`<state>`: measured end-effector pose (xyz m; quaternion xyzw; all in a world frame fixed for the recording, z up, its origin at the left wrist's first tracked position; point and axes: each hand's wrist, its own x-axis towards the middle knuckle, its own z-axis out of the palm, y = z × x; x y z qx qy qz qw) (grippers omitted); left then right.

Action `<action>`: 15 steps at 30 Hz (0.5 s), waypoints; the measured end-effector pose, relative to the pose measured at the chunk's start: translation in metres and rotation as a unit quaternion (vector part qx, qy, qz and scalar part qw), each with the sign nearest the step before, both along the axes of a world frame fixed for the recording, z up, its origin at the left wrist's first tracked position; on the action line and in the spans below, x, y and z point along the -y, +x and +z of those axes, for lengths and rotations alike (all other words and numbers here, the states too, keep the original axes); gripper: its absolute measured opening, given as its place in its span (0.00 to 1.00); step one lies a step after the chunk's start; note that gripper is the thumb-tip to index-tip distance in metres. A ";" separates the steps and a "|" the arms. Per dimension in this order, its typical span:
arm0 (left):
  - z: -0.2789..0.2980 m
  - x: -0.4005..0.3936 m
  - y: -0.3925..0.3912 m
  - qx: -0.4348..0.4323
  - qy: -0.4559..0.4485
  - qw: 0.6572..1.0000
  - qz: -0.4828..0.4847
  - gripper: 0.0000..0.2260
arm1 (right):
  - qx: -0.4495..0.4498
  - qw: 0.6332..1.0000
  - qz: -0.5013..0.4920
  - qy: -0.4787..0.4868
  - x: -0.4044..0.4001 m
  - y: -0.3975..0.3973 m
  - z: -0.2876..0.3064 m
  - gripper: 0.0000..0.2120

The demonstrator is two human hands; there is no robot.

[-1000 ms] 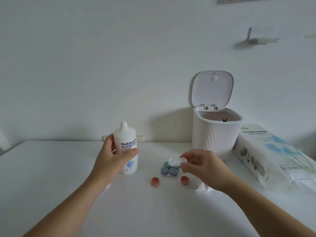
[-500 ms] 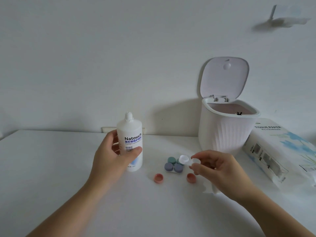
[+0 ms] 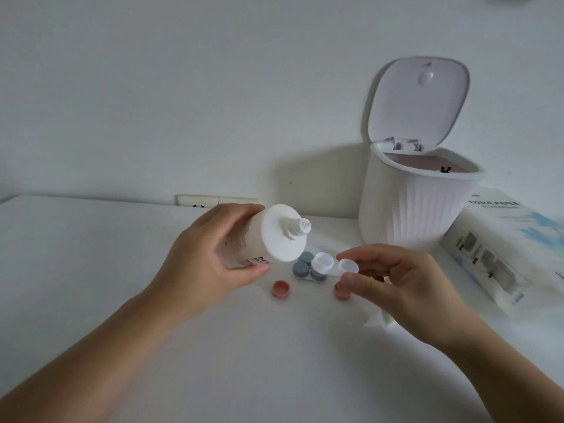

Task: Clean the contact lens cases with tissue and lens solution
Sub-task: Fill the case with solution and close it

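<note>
My left hand (image 3: 210, 264) grips the white lens solution bottle (image 3: 271, 236), lifted off the table and tipped on its side, nozzle pointing right toward the case. My right hand (image 3: 396, 288) pinches a white two-well contact lens case (image 3: 332, 265) with both wells uncapped, just right of and below the nozzle. Behind it on the table lies another case with grey, blue and green caps (image 3: 305, 270). Two loose pink caps (image 3: 281, 290) (image 3: 340, 291) lie on the table. A crumpled tissue (image 3: 378, 319) shows under my right hand.
A white ribbed bin (image 3: 412, 209) with its lid up stands at the back right. A tissue paper pack (image 3: 503, 248) lies to its right. A wall socket (image 3: 213, 201) sits at the table's back edge.
My left hand lifted the bottle off the table and tipped it over toward the case. My right hand kept holding the white case in about the same place.
</note>
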<state>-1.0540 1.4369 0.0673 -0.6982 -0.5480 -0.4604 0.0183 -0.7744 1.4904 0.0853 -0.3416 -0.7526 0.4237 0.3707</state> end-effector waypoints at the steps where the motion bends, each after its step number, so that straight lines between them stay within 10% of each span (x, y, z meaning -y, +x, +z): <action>1: 0.000 -0.001 -0.001 -0.010 0.004 1.000 0.003 0.30 | 0.005 1.000 -0.001 0.005 0.001 0.000 0.000 0.10; 15: -0.004 -0.009 -0.012 -0.140 0.059 0.988 0.027 0.32 | 0.020 1.000 0.024 -0.002 -0.001 -0.003 -0.007 0.09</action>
